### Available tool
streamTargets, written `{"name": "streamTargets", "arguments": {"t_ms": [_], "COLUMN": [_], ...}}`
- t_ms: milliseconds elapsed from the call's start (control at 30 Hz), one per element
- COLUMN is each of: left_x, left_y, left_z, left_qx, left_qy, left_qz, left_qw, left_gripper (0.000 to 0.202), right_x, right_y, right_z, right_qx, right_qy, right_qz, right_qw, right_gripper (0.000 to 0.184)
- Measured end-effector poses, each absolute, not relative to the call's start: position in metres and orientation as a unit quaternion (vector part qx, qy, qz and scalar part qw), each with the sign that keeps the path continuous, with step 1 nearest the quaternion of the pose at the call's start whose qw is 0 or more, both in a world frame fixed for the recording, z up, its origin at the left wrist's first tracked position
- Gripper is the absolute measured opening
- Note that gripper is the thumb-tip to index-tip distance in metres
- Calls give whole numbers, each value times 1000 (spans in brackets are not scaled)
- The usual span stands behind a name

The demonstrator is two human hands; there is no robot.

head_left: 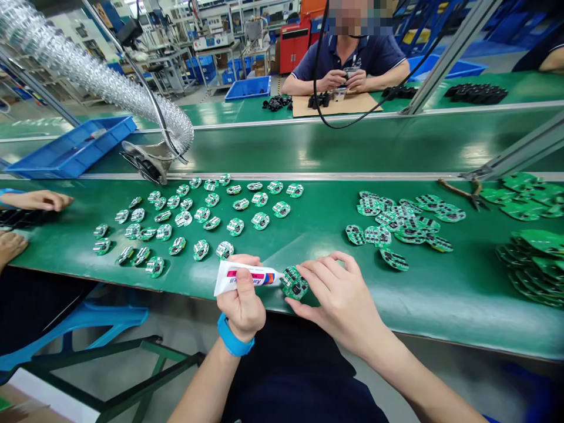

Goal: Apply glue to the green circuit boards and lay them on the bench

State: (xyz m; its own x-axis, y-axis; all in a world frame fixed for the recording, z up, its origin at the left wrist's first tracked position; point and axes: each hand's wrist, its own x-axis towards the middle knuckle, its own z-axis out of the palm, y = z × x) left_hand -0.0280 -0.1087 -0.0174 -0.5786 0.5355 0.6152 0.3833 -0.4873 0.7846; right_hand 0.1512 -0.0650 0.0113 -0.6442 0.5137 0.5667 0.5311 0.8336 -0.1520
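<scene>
My left hand (242, 296), with a blue band at the wrist, is closed round a white squeeze tube (231, 277) with pink, orange and blue print. The tube's narrow nozzle points right and meets the edge of a green circuit board (294, 283). Thumb and fingers of my right hand (337, 294) pinch that board from its right side, near the front edge of the green table. Many small round circuit boards (235, 227) lie spread out to the left. On the right, more boards (396, 220) lie in a loose overlapping group.
Stacked green boards (537, 264) and wooden-handled pliers (467, 191) lie at the right. A silver exhaust hose (101, 64) hangs over the left side, near a blue tray (73, 147). Another person's hands (42, 200) rest at the far left; a co-worker (352, 61) sits opposite.
</scene>
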Motion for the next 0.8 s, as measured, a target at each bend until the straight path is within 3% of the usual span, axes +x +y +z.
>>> {"name": "streamTargets", "arguments": {"t_ms": [800], "left_x": [-28], "left_y": [-111], "left_z": [-9], "left_qx": [437], "left_qy": [492], "left_qz": [752], "left_qw": [40], "left_gripper": [33], "right_x": [146], "right_y": [-70], "right_z": [17], "right_qx": [-277], "right_qy": [-912], "right_qz": [6], "right_qw": [304], "right_gripper": [26]}}
